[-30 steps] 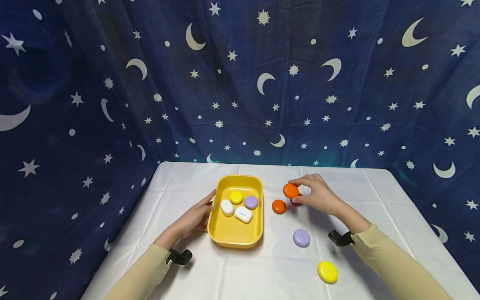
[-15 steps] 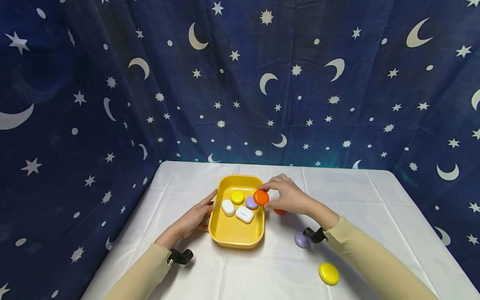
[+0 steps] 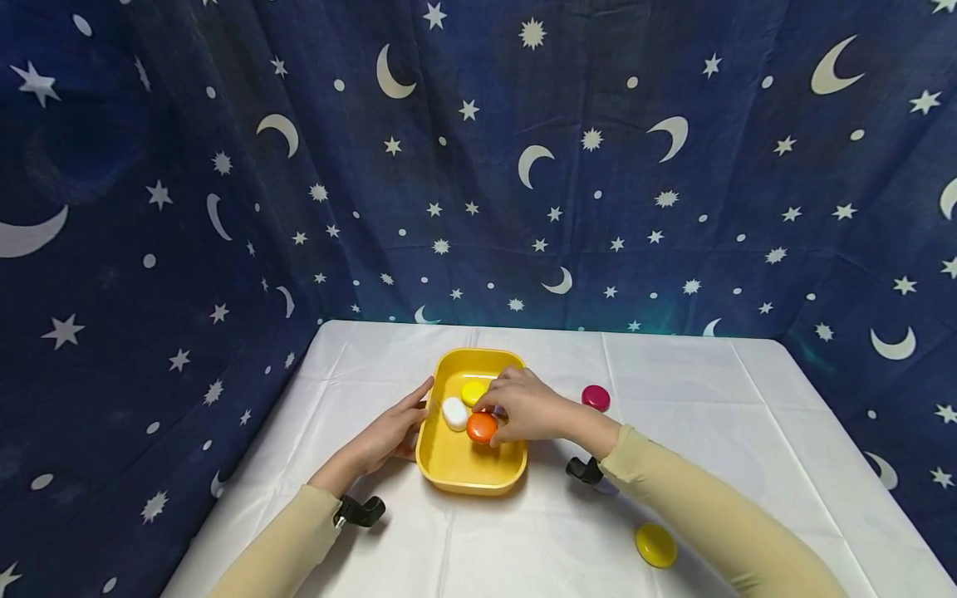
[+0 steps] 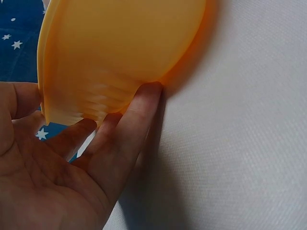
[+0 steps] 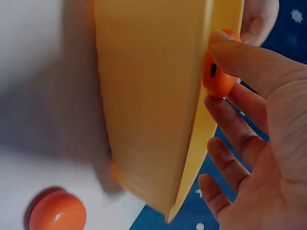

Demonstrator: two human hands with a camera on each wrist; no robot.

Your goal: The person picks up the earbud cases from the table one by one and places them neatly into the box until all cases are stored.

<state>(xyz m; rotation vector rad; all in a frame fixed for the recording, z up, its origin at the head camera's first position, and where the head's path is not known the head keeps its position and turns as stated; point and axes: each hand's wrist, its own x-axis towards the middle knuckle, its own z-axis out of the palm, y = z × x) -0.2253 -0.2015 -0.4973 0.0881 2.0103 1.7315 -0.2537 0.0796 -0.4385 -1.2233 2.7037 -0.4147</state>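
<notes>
My right hand (image 3: 527,403) pinches an orange rounded case (image 3: 482,428) between thumb and fingers, over the inside of the yellow tray (image 3: 471,482). In the right wrist view, a small dark slot shows on the edge of this orange case (image 5: 219,72). A white oval case (image 3: 454,414) and a yellow round one (image 3: 473,393) lie in the tray; my right hand mostly hides a purple one, and another white one is hidden. Touching the tray's left outer wall, my left hand (image 3: 385,436) has its fingers extended along it, as the left wrist view also shows.
A magenta round case (image 3: 596,398) lies on the white cloth (image 3: 374,548) right of the tray, and a yellow one (image 3: 655,546) nearer the front. My right wrist camera (image 3: 583,471) mostly covers a purple one. A red-orange case (image 5: 57,211) shows beside the tray in the right wrist view.
My right hand has carried the orange case leftward from the right of the table, across the tray's right rim and over its inside. The left hand has stayed at the tray's side.
</notes>
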